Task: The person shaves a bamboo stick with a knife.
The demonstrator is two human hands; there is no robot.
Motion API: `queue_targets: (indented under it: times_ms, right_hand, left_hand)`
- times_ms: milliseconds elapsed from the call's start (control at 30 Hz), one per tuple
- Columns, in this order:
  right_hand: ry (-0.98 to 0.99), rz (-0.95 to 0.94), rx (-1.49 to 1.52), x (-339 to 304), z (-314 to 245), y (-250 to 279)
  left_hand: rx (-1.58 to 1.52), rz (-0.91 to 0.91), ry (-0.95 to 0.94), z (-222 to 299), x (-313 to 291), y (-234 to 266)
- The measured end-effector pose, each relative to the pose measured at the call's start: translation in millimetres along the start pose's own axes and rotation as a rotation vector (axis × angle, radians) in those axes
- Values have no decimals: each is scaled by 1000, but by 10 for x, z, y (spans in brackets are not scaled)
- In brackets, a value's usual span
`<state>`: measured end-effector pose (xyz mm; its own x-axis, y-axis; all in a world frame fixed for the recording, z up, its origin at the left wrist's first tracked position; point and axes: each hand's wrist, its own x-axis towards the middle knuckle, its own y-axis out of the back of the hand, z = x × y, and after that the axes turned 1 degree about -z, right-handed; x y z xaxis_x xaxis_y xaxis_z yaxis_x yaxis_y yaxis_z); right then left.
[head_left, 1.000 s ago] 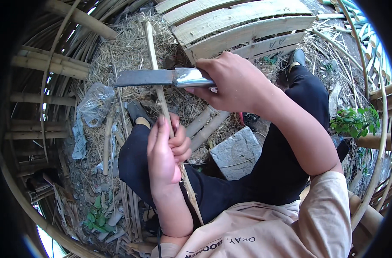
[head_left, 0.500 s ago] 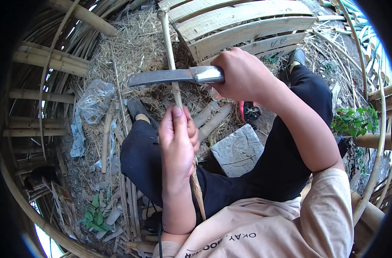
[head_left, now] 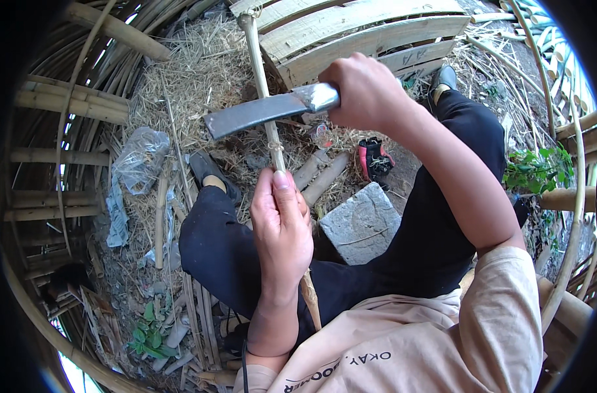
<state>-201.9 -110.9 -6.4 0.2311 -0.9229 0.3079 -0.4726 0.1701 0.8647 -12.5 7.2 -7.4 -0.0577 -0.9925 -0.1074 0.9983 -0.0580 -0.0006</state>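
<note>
My left hand [head_left: 282, 223] is closed round a slender bamboo stick [head_left: 256, 56], thumb lying along its top. The stick runs from a knobbed far end, through my grip, to a pale tapered end near my shirt. My right hand [head_left: 364, 88] grips a broad-bladed machete [head_left: 253, 116] by its handle, which my fingers hide. Its grey blade lies across the stick, a little beyond my left hand, and covers a short length of it. Pale shavings cling to the stick just on my side of the blade.
A wooden slatted pallet [head_left: 370, 36] stands at the far side. Between my legs lie a grey stone block [head_left: 362, 223] and a red-and-black object [head_left: 375, 159]. Dry straw [head_left: 187, 78] and a clear plastic bag [head_left: 141, 159] cover ground at left. Cut bamboo poles [head_left: 563, 69] are piled at far right.
The machete blade has tilted, its tip swinging nearer to me and to the right. My left hand has shifted slightly right and nearer, with the stick still in it.
</note>
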Motion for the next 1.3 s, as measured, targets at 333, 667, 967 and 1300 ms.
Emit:
queue_targets:
  times_ms: [333,667,967,1300]
  right_hand:
    - [19,49,-83,90,-3,90]
    - [-70,181,36,148,275,309]
    - [7,-68,164,-23,-105,58]
    - [-65,-74,-29,135,57,141]
  left_hand:
    - [39,23,-35,3,25,17]
    - [-165,-25,76,111,-44,74]
    - [-209,-15,89,154,26,139]
    - [-97,15,84,77,-58,-9]
